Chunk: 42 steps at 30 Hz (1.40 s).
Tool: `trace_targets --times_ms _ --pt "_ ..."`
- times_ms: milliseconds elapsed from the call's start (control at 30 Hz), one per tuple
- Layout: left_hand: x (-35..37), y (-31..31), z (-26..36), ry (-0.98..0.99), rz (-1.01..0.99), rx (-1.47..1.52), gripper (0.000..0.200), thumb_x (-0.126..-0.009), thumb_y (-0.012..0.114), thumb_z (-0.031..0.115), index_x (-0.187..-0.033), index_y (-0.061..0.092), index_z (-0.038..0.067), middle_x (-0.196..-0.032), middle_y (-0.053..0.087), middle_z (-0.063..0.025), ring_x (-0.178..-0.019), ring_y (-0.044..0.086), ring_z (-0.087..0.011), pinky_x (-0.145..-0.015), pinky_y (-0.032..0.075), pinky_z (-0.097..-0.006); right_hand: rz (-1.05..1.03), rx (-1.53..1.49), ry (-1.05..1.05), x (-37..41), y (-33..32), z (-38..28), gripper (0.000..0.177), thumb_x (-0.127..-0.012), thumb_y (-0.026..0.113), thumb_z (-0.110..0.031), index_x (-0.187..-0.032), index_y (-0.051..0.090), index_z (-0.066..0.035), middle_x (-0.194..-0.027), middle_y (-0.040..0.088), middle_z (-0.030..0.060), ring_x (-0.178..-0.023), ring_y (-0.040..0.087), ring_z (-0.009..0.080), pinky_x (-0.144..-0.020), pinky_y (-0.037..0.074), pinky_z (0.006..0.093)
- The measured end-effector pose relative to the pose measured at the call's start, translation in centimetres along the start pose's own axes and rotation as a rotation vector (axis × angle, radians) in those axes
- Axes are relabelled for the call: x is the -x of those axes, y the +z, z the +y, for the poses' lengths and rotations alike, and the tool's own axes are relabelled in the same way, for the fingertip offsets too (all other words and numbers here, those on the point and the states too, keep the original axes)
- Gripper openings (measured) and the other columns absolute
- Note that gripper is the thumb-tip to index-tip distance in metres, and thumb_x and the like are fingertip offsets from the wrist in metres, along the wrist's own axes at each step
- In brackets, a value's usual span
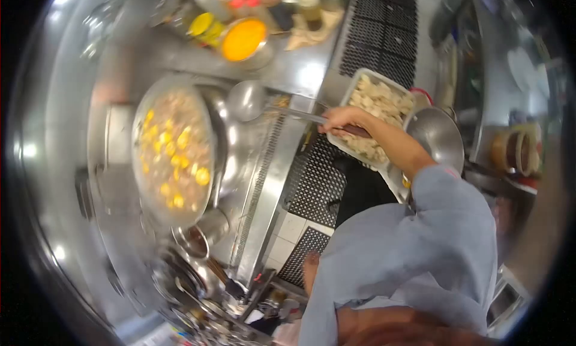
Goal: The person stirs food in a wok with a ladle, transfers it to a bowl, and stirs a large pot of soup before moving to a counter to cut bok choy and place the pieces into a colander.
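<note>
The ladle (294, 112) is in the person's right grip (343, 121), which is closed round the shaft and the brown handle end (357, 131). It should handle as stiff and tough, with most of its weight out at the bowl, so it would tend to tip that way. The brown end, which looks like wood, is probably the surest place to hold; the bare metal could be slippery if wet or greasy.

In looks it is a long silver-grey shaft with a broad, round, dull metal bowl, slightly blurred. It lies across the right edge of the steel tabletop (273, 193), bowl on the inner side, near the rim of a big pan (137, 136); whether the bowl rests on anything I cannot tell. Yellow pieces (180, 160) float in the pan's cloudy liquid.

Beneath the right forearm, beyond that edge, is a white tray (367, 72) of pale chunks (375, 100), with a metal bowl (441, 139) next to it. Toward the tabletop's far edge stand a dish of something orange (245, 39) and a yellow container (205, 27). The left grip (310, 271) hangs low, partly hidden; I cannot tell whether it has hold of anything.
</note>
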State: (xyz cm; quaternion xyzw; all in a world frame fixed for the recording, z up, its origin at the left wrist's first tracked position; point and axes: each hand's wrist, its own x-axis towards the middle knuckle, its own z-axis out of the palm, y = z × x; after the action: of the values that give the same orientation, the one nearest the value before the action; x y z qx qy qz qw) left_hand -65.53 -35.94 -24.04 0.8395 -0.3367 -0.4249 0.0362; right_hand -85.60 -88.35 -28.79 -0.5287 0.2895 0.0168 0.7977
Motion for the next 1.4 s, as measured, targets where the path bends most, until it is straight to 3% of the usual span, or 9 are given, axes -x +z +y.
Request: trace_targets --times_ms 100,200,300,367,467,767,1100,1300,1400 --pt "2.9 3.0 -4.7 -0.216 -0.185 0.102 0.040 -0.096 0.050 0.034 -0.124 0.054 0.005 -0.119 0.058 -0.0181 -0.106 0.057 -0.0302 -0.087 0.046 -0.0403 0.171 0.580 0.181 -0.3 -1.5 -4.1 0.041 -0.088 0.058 -0.031 -0.099 0.064 0.008 -0.076 0.068 0.0182 -0.065 0.068 0.0245 -0.062 0.054 0.0412" --pt "2.7 0.8 -5.3 -0.376 -0.241 0.224 0.039 -0.096 0.050 0.032 -0.124 0.053 0.005 -0.118 0.058 -0.0164 -0.104 0.057 -0.0279 -0.085 0.047 -0.0384 0.988 1.192 -0.515 2.3 4.2 -4.7 0.022 -0.073 0.063 -0.025 -0.083 0.061 -0.006 -0.083 0.062 0.0145 -0.082 0.062 0.0340 -0.064 0.047 0.0481" --pt "0.7 -1.2 -4.0 -0.461 -0.221 0.365 0.037 -0.097 0.049 0.030 -0.125 0.052 0.005 -0.118 0.059 -0.0148 -0.102 0.058 -0.0256 -0.083 0.047 -0.0366 0.388 0.147 -0.577 5.3 11.5 -1.9 0.026 -0.088 0.055 -0.029 -0.077 0.055 -0.005 -0.068 0.059 0.0122 -0.060 0.058 0.0290 -0.059 0.046 0.0416" --pt "-0.6 -2.7 -2.4 -0.486 -0.196 0.439 0.036 -0.097 0.049 0.028 -0.125 0.052 0.005 -0.117 0.059 -0.0136 -0.100 0.058 -0.0241 -0.082 0.048 -0.0354 0.056 0.245 -0.316 4.6 14.3 4.2 0.030 -0.092 0.051 -0.030 -0.080 0.058 -0.003 -0.068 0.061 0.0146 -0.062 0.061 0.0301 -0.060 0.048 0.0412" --pt "-2.9 -4.3 0.0 -0.476 -0.156 0.565 0.035 -0.098 0.049 0.026 -0.126 0.051 0.005 -0.117 0.059 -0.0120 -0.098 0.058 -0.0218 -0.081 0.048 -0.0336 0.078 0.647 0.078 3.4 17.0 16.0 0.026 -0.085 0.054 -0.027 -0.083 0.065 -0.004 -0.080 0.066 0.0169 -0.074 0.063 0.0367 -0.067 0.050 0.0454" --pt "-8.9 -8.6 9.0 -0.110 -0.027 0.603 0.037 -0.098 0.050 0.023 -0.130 0.048 0.004 -0.114 0.060 -0.0109 -0.094 0.060 -0.0166 -0.076 0.049 -0.0292 0.995 -0.642 0.366 7.4 15.3 30.4 0.023 -0.091 0.049 -0.020 -0.103 0.059 -0.003 -0.075 0.064 0.0115 -0.060 0.063 0.0193 -0.051 0.052 0.0314" --pt "-8.6 -0.9 -15.5 -0.240 -0.543 0.331 0.037 -0.098 0.049 0.027 -0.125 0.052 0.002 -0.100 0.063 -0.0108 -0.088 0.060 -0.0170 -0.074 0.049 -0.0302 0.787 -0.266 0.958 16.8 33.3 43.6 0.020 -0.074 0.055 -0.008 -0.088 0.067 0.000 -0.087 0.067 0.0184 -0.061 0.067 0.0272 -0.048 0.054 0.0370" --pt "-9.3 -2.3 -22.1 -0.243 -0.625 0.005 0.045 -0.098 0.048 0.034 -0.129 0.050 0.002 -0.104 0.063 -0.0112 -0.093 0.061 -0.0181 -0.075 0.048 -0.0272 1.042 -0.285 0.608 16.7 34.6 36.7 0.033 -0.083 0.058 -0.023 -0.111 0.059 -0.004 -0.096 0.066 0.0147 -0.072 0.067 0.0210 -0.065 0.054 0.0443" --pt "-12.0 -3.0 -18.8 -0.154 -0.633 -0.095 0.049 -0.098 0.047 0.037 -0.131 0.049 0.001 -0.106 0.063 -0.0114 -0.095 0.061 -0.0187 -0.075 0.048 -0.0257 1.190 -1.172 0.044 18.5 32.3 30.9 0.043 -0.088 0.061 -0.038 -0.119 0.055 -0.008 -0.096 0.065 0.0084 -0.081 0.064 0.0159 -0.071 0.050 0.0368"
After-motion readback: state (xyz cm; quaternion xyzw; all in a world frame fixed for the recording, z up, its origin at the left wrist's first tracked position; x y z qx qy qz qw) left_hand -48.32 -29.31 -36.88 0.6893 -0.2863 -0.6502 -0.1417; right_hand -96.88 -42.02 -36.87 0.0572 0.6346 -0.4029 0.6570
